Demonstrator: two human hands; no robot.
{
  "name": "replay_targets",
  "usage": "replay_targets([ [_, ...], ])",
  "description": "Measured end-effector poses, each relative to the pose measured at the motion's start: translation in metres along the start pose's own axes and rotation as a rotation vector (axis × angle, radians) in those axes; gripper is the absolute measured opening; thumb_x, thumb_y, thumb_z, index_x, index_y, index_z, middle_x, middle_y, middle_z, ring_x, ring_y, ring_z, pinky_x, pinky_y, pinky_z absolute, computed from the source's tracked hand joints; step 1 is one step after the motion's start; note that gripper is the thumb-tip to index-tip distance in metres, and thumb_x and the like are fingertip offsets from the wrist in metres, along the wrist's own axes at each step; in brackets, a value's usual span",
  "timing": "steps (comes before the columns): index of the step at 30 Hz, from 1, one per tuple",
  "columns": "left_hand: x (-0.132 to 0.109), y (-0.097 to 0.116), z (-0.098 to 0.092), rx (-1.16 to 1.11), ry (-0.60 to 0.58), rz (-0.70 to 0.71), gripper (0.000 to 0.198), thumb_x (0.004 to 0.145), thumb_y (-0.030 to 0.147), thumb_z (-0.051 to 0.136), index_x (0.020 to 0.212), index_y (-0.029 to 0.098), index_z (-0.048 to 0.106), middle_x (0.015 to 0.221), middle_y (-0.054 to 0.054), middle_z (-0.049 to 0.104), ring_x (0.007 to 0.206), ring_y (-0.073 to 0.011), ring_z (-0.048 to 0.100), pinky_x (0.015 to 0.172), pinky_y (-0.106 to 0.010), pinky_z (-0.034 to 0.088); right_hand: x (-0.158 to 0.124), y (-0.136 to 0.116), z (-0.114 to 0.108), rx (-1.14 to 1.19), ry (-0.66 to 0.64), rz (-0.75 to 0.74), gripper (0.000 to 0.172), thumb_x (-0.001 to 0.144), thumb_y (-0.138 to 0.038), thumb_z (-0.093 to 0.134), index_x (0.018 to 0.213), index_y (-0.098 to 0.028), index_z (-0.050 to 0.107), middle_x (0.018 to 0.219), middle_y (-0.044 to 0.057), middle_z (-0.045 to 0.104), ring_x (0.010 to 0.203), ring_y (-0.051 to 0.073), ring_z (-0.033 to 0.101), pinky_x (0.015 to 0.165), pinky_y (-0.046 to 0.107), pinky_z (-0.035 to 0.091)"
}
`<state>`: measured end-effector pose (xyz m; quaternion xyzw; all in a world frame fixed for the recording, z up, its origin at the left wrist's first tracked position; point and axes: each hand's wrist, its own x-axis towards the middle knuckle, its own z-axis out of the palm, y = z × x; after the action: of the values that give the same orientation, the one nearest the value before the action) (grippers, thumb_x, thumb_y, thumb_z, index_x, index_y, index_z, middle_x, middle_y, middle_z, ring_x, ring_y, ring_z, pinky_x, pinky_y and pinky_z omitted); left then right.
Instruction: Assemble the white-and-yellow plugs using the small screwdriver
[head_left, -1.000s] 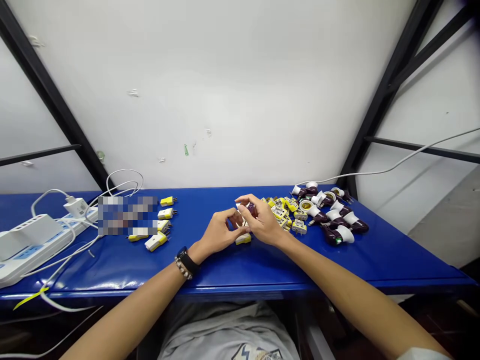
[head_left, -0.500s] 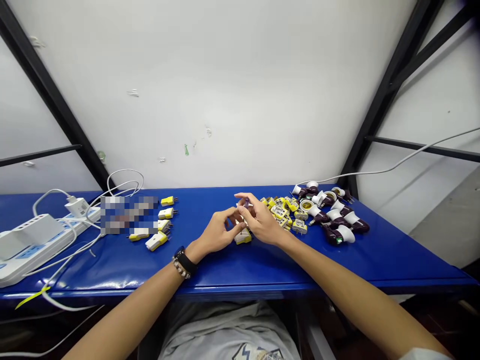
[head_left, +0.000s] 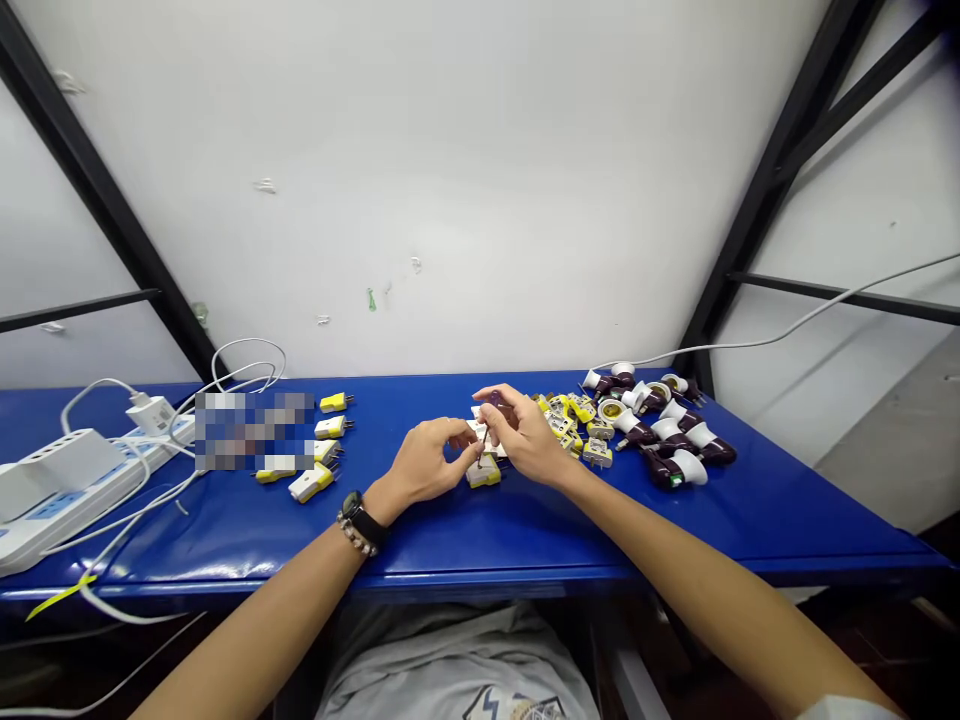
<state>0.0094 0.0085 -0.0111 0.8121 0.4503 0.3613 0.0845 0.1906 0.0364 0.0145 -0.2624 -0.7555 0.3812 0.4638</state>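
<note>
My right hand point(head_left: 525, 435) is closed round the purple handle of a small screwdriver point(head_left: 483, 446), whose thin dark shaft points down. My left hand point(head_left: 429, 462) wears a dark watch and a beaded bracelet at the wrist. Its thumb and fingers are pinched beside the lower shaft; what they hold is too small to make out. Just below the fingertips lies a yellow-and-white plug point(head_left: 484, 472) on the blue table. Other white pieces behind it are partly hidden by my hands. To the right of my right hand is a heap of open yellow plug halves point(head_left: 598, 453).
Several dark purple-and-white lamp sockets point(head_left: 679, 468) lie at the right. On the left are several yellow-and-white plugs point(head_left: 311, 483), a blurred-out patch, and a white power strip point(head_left: 82, 500) with cables. The blue table point(head_left: 780, 520) meets a white wall behind.
My left hand has drawn slightly left and down, away from the right. The screwdriver's shaft now shows between my hands.
</note>
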Motion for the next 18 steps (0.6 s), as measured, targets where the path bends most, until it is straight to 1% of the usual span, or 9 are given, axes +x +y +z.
replay_targets([
  [2,-0.002,0.001,-0.002,0.056,-0.045,0.06,0.012,0.087,0.031,0.065,0.088,0.02,0.07,0.081,-0.002,0.073,0.077,-0.018,0.064,0.074,-0.029,0.045,0.001,0.001,-0.001,0.024,0.043,0.005,0.026,0.096,-0.04,0.053,0.109,-0.018,0.06,0.084,0.001,0.061,0.058,0.01,0.053,0.054,0.024,0.046],
  [4,-0.002,0.0,-0.002,0.081,-0.081,0.09,0.014,0.085,0.032,0.068,0.092,0.02,0.071,0.085,-0.003,0.074,0.08,-0.0191,0.064,0.076,-0.03,0.046,0.002,0.001,-0.002,0.061,0.09,0.01,0.028,0.095,-0.043,0.054,0.109,-0.019,0.059,0.082,0.001,0.061,0.054,0.009,0.052,0.051,0.023,0.044],
  [8,0.001,-0.004,-0.002,0.077,-0.097,0.091,0.012,0.09,0.026,0.063,0.09,0.021,0.073,0.084,-0.003,0.074,0.078,-0.0175,0.064,0.072,-0.028,0.045,0.006,0.0,-0.004,0.164,0.189,-0.016,0.032,0.093,-0.049,0.057,0.106,-0.019,0.057,0.082,0.0,0.06,0.052,0.009,0.052,0.048,0.023,0.042],
  [11,0.004,-0.014,-0.011,0.137,-0.117,0.058,0.018,0.094,0.026,0.059,0.095,0.022,0.076,0.088,-0.004,0.074,0.081,-0.0181,0.064,0.074,-0.028,0.046,0.008,-0.001,-0.007,0.185,0.303,-0.048,0.033,0.093,-0.05,0.057,0.106,-0.019,0.056,0.082,0.001,0.059,0.051,0.009,0.051,0.048,0.024,0.041],
  [14,0.003,-0.03,-0.024,0.284,-0.125,-0.027,0.022,0.095,0.026,0.057,0.104,0.025,0.077,0.097,-0.005,0.073,0.09,-0.0211,0.066,0.078,-0.029,0.047,0.008,-0.003,-0.013,0.083,0.375,-0.078,0.031,0.096,-0.048,0.053,0.104,-0.019,0.058,0.079,0.001,0.057,0.056,0.011,0.05,0.053,0.025,0.042],
  [16,0.0,-0.04,-0.031,0.361,-0.148,-0.084,0.024,0.094,0.024,0.057,0.106,0.026,0.078,0.098,-0.006,0.071,0.091,-0.0223,0.066,0.077,-0.029,0.047,0.006,-0.004,-0.016,-0.048,0.348,-0.084,0.028,0.098,-0.045,0.049,0.102,-0.019,0.06,0.072,-0.001,0.053,0.058,0.013,0.049,0.055,0.026,0.04],
  [18,-0.002,-0.048,-0.035,0.41,-0.189,-0.119,0.025,0.092,0.022,0.057,0.106,0.027,0.078,0.096,-0.006,0.071,0.089,-0.0228,0.067,0.074,-0.028,0.048,0.005,-0.004,-0.017,-0.205,0.224,-0.077,0.026,0.1,-0.04,0.047,0.1,-0.019,0.062,0.067,-0.002,0.052,0.059,0.013,0.048,0.056,0.026,0.038],
])
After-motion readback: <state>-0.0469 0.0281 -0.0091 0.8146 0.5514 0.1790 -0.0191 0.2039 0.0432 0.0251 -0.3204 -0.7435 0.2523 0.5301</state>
